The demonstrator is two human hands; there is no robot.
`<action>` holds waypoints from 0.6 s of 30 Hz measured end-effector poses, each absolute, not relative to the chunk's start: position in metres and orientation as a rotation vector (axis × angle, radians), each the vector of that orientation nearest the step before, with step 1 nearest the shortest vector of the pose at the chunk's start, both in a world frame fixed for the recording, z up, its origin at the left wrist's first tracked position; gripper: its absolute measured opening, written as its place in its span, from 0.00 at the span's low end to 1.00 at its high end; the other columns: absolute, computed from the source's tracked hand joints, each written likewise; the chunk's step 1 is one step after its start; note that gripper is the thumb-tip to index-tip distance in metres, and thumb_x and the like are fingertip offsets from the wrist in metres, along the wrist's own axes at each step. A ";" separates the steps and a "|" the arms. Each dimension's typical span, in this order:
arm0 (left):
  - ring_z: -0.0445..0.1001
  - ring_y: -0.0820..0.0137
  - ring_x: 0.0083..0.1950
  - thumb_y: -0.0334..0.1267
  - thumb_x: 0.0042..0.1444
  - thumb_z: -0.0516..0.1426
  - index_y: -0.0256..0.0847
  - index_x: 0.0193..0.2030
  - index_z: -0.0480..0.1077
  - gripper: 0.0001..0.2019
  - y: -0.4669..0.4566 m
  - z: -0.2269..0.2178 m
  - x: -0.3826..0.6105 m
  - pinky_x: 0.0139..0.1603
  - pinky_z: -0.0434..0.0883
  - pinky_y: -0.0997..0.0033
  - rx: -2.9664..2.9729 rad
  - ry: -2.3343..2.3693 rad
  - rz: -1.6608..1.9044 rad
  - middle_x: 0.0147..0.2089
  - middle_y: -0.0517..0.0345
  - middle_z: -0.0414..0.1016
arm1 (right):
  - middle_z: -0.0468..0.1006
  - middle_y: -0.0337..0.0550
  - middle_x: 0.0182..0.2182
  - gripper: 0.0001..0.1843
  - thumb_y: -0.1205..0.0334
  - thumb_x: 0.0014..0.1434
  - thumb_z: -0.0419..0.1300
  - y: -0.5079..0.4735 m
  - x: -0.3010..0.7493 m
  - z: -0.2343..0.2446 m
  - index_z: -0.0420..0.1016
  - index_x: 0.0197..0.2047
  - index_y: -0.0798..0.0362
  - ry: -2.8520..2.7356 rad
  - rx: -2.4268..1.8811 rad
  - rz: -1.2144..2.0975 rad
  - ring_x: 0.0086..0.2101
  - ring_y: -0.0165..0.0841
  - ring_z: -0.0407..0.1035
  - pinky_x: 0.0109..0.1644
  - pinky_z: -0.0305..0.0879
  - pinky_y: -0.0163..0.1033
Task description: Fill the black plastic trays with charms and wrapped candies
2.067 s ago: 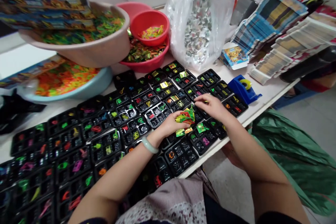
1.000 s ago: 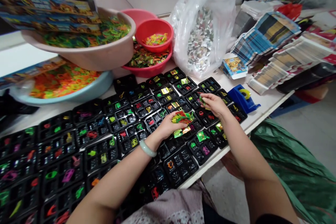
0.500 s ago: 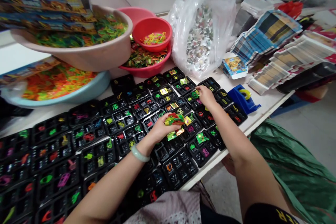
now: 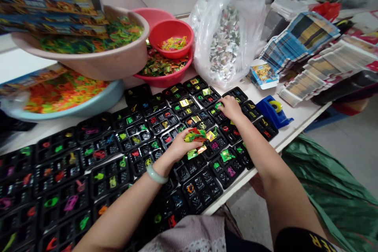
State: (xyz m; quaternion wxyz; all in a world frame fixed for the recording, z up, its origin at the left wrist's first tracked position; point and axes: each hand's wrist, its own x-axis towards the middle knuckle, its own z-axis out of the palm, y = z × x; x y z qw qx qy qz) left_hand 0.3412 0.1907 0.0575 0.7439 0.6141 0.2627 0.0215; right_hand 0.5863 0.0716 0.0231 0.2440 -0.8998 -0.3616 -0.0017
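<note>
Head: packets [image 4: 195, 134] in fingers [image 4: 195, 145], right sleeve [image 4: 295, 239] "ER"

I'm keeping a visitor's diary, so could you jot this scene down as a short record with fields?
Left hand: holds a bunch of shiny packets
Right hand: by a green packet at a black tray; grip unclear
Other trays: many hold small colourful pieces
Farther back: small red bowl, clear plastic bag
Tape dispenser: blue, holding a yellow roll

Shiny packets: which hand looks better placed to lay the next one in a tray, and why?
Probably the right hand: it is at a green packet over a black tray, while the left hand is occupied holding a bunch of shiny packets.
</note>
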 end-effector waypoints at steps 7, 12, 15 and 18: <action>0.78 0.68 0.37 0.34 0.31 0.71 0.38 0.44 0.70 0.28 0.192 0.060 0.340 0.48 0.72 0.63 1.332 0.583 0.064 0.37 0.57 0.80 | 0.76 0.40 0.30 0.07 0.64 0.52 0.62 0.070 0.596 0.029 0.75 0.37 0.50 -0.819 -2.351 0.206 0.31 0.33 0.67 0.38 0.61 0.38; 0.78 0.67 0.37 0.33 0.31 0.71 0.37 0.44 0.69 0.29 0.192 0.061 0.342 0.49 0.72 0.63 1.312 0.592 0.059 0.36 0.56 0.80 | 0.78 0.41 0.29 0.06 0.60 0.52 0.61 0.059 0.608 0.032 0.77 0.31 0.52 -0.787 -2.219 0.213 0.31 0.33 0.68 0.39 0.62 0.38; 0.78 0.68 0.36 0.32 0.30 0.71 0.37 0.45 0.69 0.31 0.193 0.060 0.343 0.49 0.72 0.63 1.283 0.619 0.054 0.35 0.57 0.80 | 0.79 0.43 0.33 0.11 0.58 0.53 0.59 0.047 0.628 0.033 0.77 0.35 0.55 -0.650 -2.076 0.166 0.34 0.34 0.70 0.42 0.63 0.39; 0.78 0.69 0.36 0.32 0.30 0.71 0.37 0.44 0.69 0.30 0.194 0.059 0.344 0.48 0.72 0.64 1.287 0.636 0.079 0.36 0.57 0.80 | 0.78 0.48 0.38 0.16 0.59 0.56 0.55 0.034 0.657 0.031 0.75 0.43 0.58 -0.416 -2.063 -0.026 0.36 0.35 0.70 0.43 0.65 0.40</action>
